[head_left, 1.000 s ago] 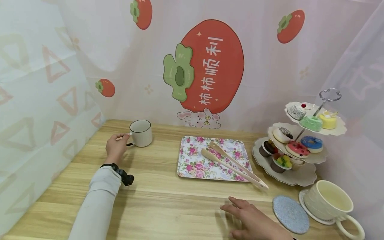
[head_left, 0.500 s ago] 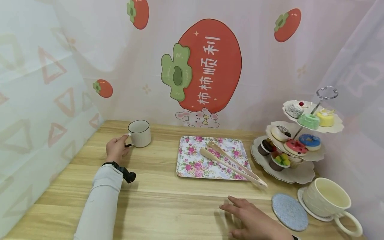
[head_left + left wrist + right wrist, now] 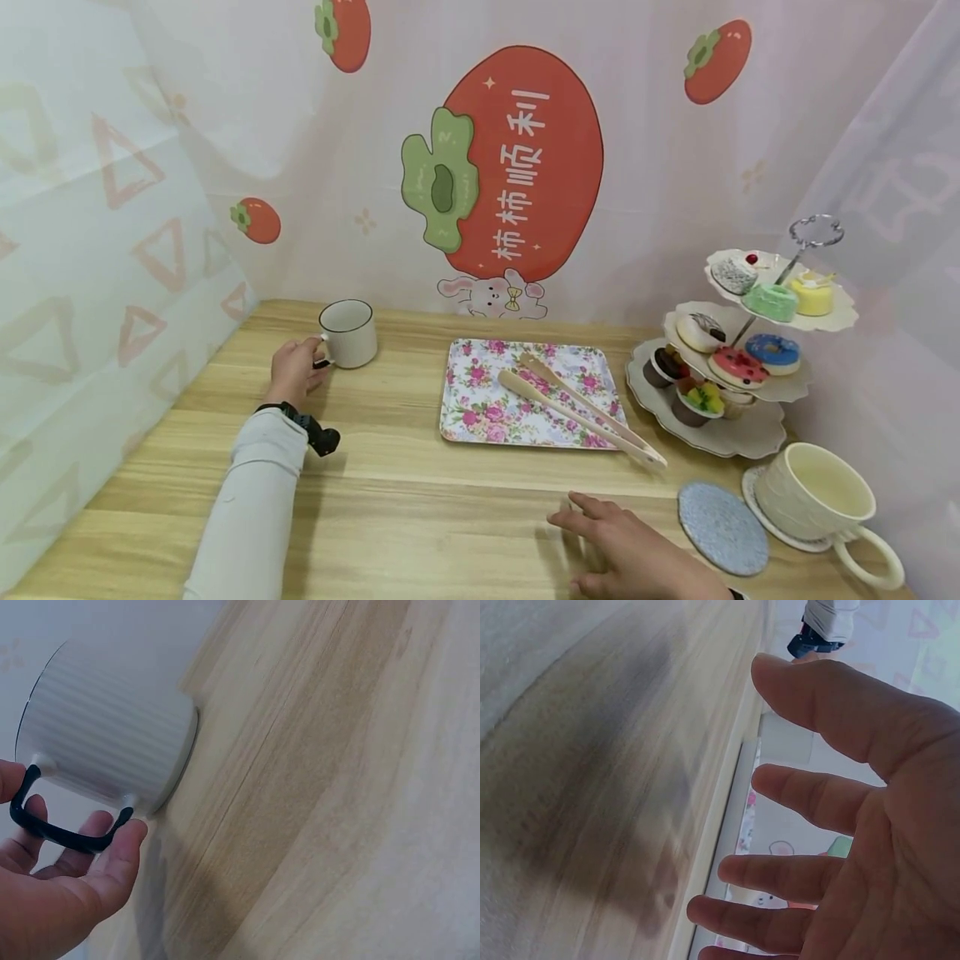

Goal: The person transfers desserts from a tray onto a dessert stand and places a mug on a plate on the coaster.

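Observation:
A white mug (image 3: 348,335) with a dark rim and a black-edged handle (image 3: 64,837) stands upright at the back left of the wooden table. My left hand (image 3: 295,372) holds it by the handle; in the left wrist view, fingers curl about the handle, and fingertips touch its upper and lower ends. The ribbed mug wall (image 3: 105,724) faces that camera. Over the front of the table hovers my right hand (image 3: 626,546), fingers spread and nothing in them. Nearest to it are a blue-grey round coaster (image 3: 723,527) and wooden tongs (image 3: 577,415).
The tongs lie across a floral tray (image 3: 468,421) in the middle. Behind it to the right stands a three-tier stand (image 3: 750,442) with pretend cakes, donuts and cups. A large cream mug (image 3: 810,496) sits on a white coaster (image 3: 798,537) at the right. Printed fabric hangs behind.
Since one second ago, my left hand has shifted slightly lower on the mug's handle, its fingers moving about it. The mug stays in place; the right hand barely moves.

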`<state>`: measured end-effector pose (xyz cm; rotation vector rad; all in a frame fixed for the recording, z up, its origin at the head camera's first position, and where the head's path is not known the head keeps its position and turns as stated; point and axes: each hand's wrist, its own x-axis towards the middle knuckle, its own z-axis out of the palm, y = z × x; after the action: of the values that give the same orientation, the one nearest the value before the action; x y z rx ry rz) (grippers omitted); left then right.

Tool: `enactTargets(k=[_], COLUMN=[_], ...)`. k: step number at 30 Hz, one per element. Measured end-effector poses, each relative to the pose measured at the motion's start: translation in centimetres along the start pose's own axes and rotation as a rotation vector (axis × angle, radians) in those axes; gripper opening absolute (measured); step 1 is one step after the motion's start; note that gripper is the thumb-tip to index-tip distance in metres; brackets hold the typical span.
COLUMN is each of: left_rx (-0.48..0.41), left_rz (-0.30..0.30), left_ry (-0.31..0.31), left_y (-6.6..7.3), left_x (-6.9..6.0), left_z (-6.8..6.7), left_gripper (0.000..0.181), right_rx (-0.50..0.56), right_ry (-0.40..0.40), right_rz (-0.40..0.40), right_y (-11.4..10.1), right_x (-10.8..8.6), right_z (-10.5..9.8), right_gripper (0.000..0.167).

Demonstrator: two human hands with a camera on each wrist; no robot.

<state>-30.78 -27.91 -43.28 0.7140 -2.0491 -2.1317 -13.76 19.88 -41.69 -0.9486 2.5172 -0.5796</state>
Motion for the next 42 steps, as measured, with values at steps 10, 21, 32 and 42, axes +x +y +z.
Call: enactTargets(k=[10, 21, 32, 42], left_rx=[-0.006, 0.082, 0.061, 0.000], left_rz=[0.030, 0.064, 0.048, 0.009], left_ry=[0.003, -0.039, -0.057, -0.089], left_y=[-0.1, 0.1, 0.3, 0.9], left_x=[-0.1, -0.2, -0.1, -0.8], left_z=[0.1, 0.1, 0.2, 0.4], left_gripper=[0.024, 0.043, 0.029, 0.023], right_rx=[0.033, -0.018, -0.006, -0.005], right_ry=[-0.020, -0.001, -0.017, -0.029], right_rz=[0.025, -0.001, 0.025, 0.018], right_y=[0.2, 0.2, 0.4, 0.6], right_x=[0.1, 0.1, 0.3, 0.1], right_z=[0.2, 0.6, 0.5, 0.4], right_gripper=[0.058, 0.058, 0.059, 0.060])
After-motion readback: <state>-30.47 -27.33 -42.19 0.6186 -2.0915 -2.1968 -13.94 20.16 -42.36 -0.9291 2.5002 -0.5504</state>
